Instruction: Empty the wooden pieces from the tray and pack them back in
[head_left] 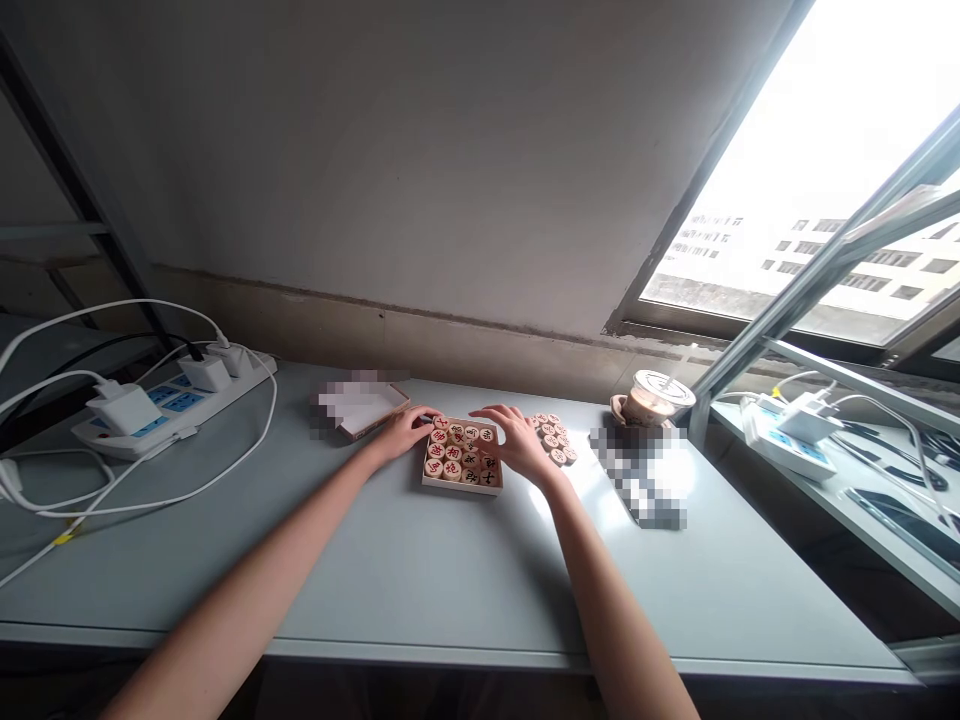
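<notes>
A shallow box [462,487] of round wooden Chinese chess pieces [453,452] rests on the table, its pieces set in rows with red and black characters facing up. My left hand [403,434] is at the box's upper left corner, thumb and fingers closed on the edge. Over the right side of the box arches my right hand [519,442], thumb and fingers apart, partly covering pieces there; nothing shows in its grasp. More chess pieces [553,436] lie grouped on the table just right of that hand. The box lid [375,410] lies behind my left hand, partly blurred out.
At left stands a white power strip [180,400] with chargers and looping white cables [217,480]. A lidded drink cup with straw [654,400] is at the back right, near a pixelated flat item [641,480]. A metal frame [750,330] rises at the right edge.
</notes>
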